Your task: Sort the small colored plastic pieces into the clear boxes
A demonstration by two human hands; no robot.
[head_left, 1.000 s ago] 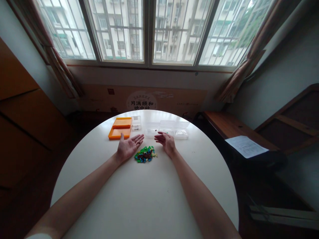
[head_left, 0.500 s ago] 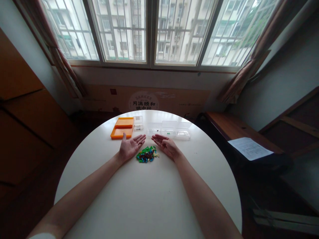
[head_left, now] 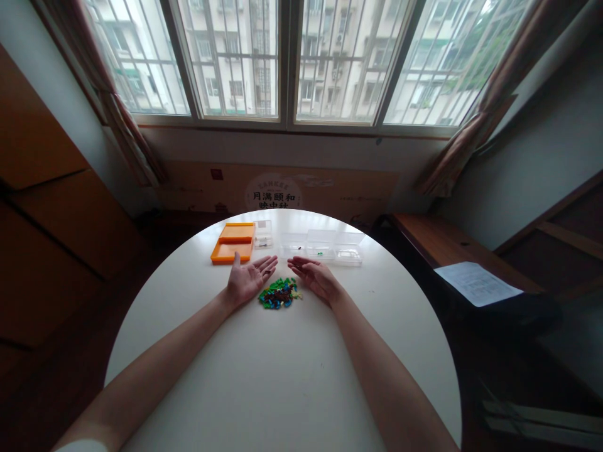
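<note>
A small pile of green, blue, brown and yellow pieces (head_left: 279, 293) lies on the round white table (head_left: 282, 370). My left hand (head_left: 249, 280) rests palm up just left of the pile, fingers stretched out, nothing in it. On the other side of the pile my right hand (head_left: 315, 277) also lies palm up, fingers spread, holding nothing. Both hands lie close beside the pile.
Beyond the hands stand an orange tray (head_left: 232, 243), a small clear box (head_left: 262, 233) and a row of clear plastic boxes (head_left: 323, 246). A wooden bench with a sheet of paper (head_left: 477, 284) is at the right. Barred windows face me.
My right hand has turned from palm down to palm up beside the pile. The left hand stays open, palm up. The view has shifted slightly.
</note>
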